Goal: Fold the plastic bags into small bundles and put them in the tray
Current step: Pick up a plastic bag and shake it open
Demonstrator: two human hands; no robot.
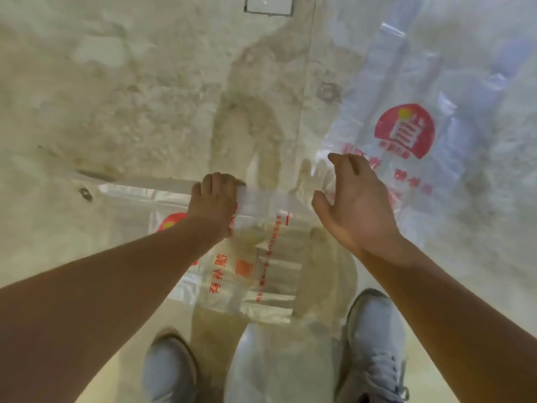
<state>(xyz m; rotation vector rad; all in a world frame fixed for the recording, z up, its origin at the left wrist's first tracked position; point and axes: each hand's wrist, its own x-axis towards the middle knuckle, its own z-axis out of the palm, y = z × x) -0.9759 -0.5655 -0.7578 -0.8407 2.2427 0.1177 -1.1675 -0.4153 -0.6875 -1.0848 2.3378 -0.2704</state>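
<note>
The left grip [215, 199] has its fingers curled over the folded upper edge of a clear thin plastic bag with red print [261, 271], pinning it to the mottled beige concrete floor [116, 97]. The bag lies creased and flat in layered pleats, stretching from that grip toward a pair of grey shoes [374, 344]. The right grip [357, 205] hovers wide and holds nothing, just beside the strip's right end. A second crinkled clear plastic bag with a round red logo [406, 132] lies spread out farther right.
</note>
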